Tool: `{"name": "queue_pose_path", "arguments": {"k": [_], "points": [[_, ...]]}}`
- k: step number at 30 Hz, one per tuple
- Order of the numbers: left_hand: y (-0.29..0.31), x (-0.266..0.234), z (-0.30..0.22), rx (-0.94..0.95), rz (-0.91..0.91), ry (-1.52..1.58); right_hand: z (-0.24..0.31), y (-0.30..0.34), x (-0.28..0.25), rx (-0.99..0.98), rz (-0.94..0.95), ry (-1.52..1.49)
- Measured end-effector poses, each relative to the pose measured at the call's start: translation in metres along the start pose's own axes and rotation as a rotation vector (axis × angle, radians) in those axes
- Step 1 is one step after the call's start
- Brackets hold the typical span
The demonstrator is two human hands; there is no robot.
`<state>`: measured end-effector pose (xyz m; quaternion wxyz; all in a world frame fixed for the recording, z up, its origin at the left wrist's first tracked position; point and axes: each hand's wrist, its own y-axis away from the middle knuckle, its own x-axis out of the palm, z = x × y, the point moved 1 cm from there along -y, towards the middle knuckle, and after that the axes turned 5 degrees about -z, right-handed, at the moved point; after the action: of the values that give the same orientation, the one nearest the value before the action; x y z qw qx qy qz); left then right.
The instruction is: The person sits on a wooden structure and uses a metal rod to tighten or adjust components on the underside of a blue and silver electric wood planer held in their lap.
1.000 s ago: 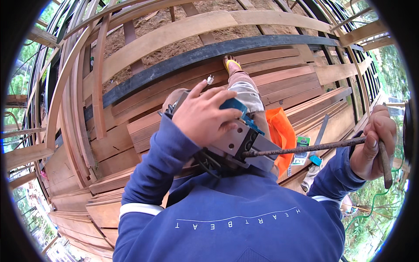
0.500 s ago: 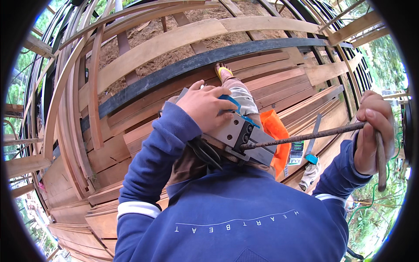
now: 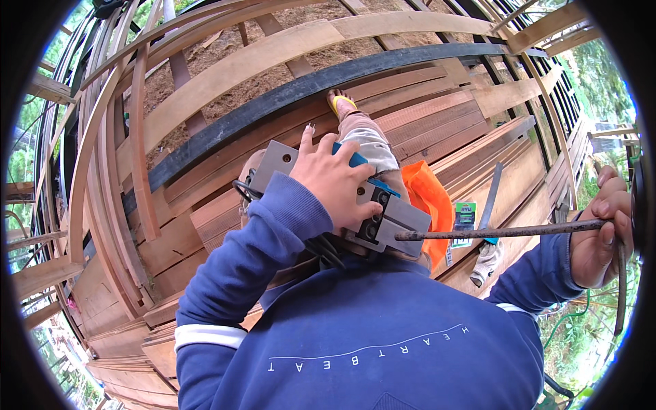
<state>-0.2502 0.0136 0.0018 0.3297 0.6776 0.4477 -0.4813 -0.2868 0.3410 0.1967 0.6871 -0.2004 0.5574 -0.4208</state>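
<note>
An electric planer (image 3: 275, 158) with a grey metal sole and blue parts lies upside down across my lap. My left hand (image 3: 333, 179) grips it from above, fingers apart over its far side and thumb against the dark cutter block. At the right, my right hand (image 3: 601, 239) is closed round a rusty steel rod (image 3: 506, 231) close to its bent end. The rod's straight tip hangs just right of the cutter block, over the sole; whether it touches is not clear. A black cord (image 3: 324, 251) shows beneath the planer.
Stacked boards (image 3: 430, 130) lie under and around me, with a dark beam (image 3: 273, 102) ahead. Right of my leg are an orange cloth (image 3: 429, 198), a green-and-black package (image 3: 464, 217) and a handsaw (image 3: 491, 195). Upright wooden strips (image 3: 140, 137) stand at the left.
The rod's tip has come away from the cutter block as my right hand moved right and down. My left hand has shifted on the planer, its thumb now at the block.
</note>
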Motion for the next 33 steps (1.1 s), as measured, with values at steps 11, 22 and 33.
{"name": "queue_pose_path", "arguments": {"k": [11,22,33], "points": [[-0.003,-0.001,0.001,-0.021,0.054,0.026,0.012,-0.014,0.032,-0.052,0.097,0.051],[-0.006,0.006,0.004,-0.022,0.019,0.032,0.021,-0.03,0.047,-0.059,0.136,0.042],[-0.006,0.006,0.005,-0.042,0.039,0.022,0.047,-0.047,0.036,0.283,0.269,0.467]]}}
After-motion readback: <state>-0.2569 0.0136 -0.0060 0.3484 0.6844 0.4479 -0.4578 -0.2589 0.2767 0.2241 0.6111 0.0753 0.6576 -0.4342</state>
